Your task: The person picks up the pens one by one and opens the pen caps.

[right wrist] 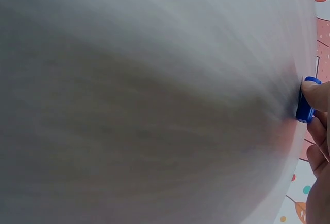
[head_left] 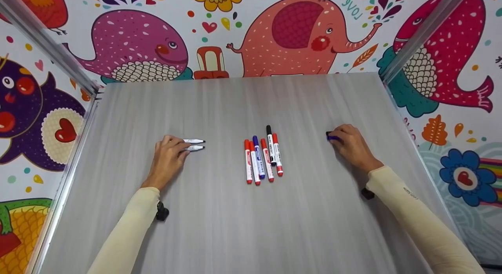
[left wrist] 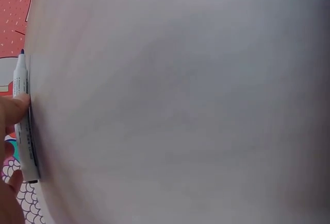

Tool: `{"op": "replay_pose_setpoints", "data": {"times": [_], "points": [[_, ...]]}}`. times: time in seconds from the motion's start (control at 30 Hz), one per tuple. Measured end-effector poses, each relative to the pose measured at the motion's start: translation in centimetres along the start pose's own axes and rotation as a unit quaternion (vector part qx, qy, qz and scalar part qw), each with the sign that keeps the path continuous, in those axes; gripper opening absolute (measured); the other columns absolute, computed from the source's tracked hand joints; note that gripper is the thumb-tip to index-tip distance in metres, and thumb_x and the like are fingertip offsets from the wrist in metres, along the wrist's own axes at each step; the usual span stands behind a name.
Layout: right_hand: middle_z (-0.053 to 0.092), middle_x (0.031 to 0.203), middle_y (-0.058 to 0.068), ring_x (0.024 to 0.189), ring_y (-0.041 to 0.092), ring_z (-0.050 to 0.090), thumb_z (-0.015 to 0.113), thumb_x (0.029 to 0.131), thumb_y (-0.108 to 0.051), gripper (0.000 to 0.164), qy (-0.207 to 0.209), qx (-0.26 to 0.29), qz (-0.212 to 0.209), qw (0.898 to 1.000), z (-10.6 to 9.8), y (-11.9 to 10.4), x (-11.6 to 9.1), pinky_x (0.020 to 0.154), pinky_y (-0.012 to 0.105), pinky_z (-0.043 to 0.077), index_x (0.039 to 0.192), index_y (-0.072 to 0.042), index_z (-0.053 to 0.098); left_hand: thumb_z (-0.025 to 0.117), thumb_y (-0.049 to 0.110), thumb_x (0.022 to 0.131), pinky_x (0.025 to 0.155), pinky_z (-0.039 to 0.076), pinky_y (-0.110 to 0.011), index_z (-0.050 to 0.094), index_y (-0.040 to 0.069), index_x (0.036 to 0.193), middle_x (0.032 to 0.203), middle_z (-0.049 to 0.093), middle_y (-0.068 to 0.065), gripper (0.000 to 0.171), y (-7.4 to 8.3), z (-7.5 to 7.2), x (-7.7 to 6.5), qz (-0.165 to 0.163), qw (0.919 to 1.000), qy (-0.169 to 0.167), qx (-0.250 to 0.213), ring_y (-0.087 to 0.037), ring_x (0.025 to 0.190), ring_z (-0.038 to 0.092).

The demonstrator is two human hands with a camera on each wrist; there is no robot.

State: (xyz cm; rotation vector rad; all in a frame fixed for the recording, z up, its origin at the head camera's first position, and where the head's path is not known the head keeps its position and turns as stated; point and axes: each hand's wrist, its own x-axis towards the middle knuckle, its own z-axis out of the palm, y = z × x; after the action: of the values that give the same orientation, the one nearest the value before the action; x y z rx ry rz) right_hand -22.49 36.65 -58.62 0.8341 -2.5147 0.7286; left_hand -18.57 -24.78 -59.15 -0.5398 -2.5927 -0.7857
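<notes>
The left hand pinches two uncapped white markers in closed fingers at the worktop's left. The right hand pinches a blue cap, a black cap beside it. Six capped markers lie between.

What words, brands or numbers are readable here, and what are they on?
"LOVE": on the patterned wall, near the printed elephant.
Too small to read: print on the six grouped markers.
Too small and blurred: print on the markers in the left hand.
Too small: lettering on the right sleeve.
</notes>
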Motion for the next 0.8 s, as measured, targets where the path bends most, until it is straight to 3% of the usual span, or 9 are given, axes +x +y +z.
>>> {"op": "replay_pose_setpoints", "data": {"times": [0.8], "points": [[0.071,0.104,0.024,0.098,0.045,0.067,0.084,0.090,0.011,0.017,-0.004,0.004,0.019,1.000,0.13,0.10,-0.14,0.090,0.058,0.053,0.106,0.008,0.080,0.086,0.002,0.094,0.100,0.043,-0.060,0.083,0.000,0.114,0.110,0.072,-0.016,0.020,0.06,0.01,0.23,-0.020,0.9995,-0.022,0.011,-0.039,0.110,0.058]]}}
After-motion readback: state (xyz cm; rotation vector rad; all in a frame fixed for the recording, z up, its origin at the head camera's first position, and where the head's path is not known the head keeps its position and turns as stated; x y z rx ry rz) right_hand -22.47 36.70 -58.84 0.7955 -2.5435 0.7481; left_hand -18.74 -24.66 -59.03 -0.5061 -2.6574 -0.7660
